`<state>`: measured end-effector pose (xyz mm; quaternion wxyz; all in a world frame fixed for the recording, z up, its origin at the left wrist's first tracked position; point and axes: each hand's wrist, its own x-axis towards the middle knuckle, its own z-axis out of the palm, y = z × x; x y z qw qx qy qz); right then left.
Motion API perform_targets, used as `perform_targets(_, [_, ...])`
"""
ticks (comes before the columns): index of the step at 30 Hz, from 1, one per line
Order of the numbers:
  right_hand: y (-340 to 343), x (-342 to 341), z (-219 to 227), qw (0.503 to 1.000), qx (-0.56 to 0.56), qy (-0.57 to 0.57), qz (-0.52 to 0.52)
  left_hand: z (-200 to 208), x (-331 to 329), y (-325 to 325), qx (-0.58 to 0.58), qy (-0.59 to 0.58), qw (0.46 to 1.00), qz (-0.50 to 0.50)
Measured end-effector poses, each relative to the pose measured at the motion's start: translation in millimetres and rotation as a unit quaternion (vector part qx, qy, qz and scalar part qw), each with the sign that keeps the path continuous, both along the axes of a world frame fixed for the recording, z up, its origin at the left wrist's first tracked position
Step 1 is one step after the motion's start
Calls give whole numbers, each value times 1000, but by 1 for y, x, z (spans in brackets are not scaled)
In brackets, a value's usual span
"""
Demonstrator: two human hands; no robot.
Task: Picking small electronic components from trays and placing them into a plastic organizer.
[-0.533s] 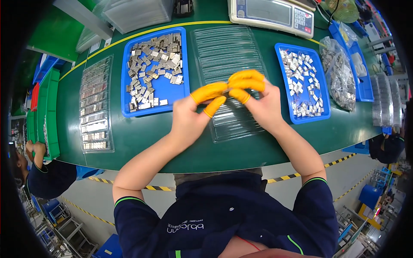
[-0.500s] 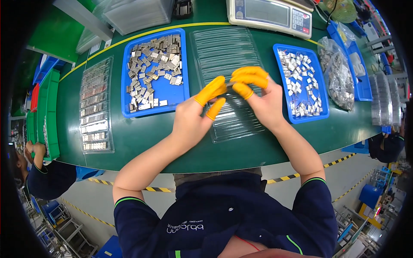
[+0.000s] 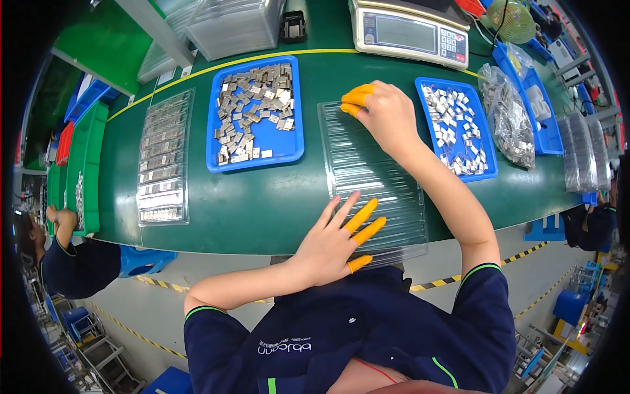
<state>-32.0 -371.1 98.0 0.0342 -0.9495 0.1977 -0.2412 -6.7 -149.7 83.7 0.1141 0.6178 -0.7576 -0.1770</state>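
Note:
A clear ribbed plastic tray (image 3: pixel 374 172) lies in front of me, its near end reaching past the table edge to my shirt. My left hand (image 3: pixel 341 238) rests on its near left part, fingers stretched and spread, yellow finger cots on several of them. At the tray's far left corner, my right hand (image 3: pixel 386 113) has its cot-covered fingers pinched together. A small dark tip shows at those fingers, too small to name. Left of the tray stands a blue tray (image 3: pixel 270 146) of small metal connector shells; to its right, another blue tray (image 3: pixel 447 83) holds white connectors with thin wires.
A filled clear tray (image 3: pixel 163 157) lies at the left, beside green bins (image 3: pixel 94 164). Along the back stand clear containers (image 3: pixel 233 33) and a weighing scale (image 3: pixel 405 36). A bag of parts (image 3: pixel 508 121) lies at right. Another person's hand (image 3: pixel 65 218) is at far left.
The clear tray has shifted toward me and slightly right. My hands, close together over it before, have parted: the left came near with fingers spread, the right went to the far left corner.

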Motion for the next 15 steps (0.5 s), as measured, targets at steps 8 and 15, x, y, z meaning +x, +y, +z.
perform_targets(8, [11,16,-29,997,-56,-40,35,-2,1,3,-14,11,1000,-10])
perform_targets(15, [3,5,-27,994,78,-4,76,-8,-1,4,-33,68,997,14])
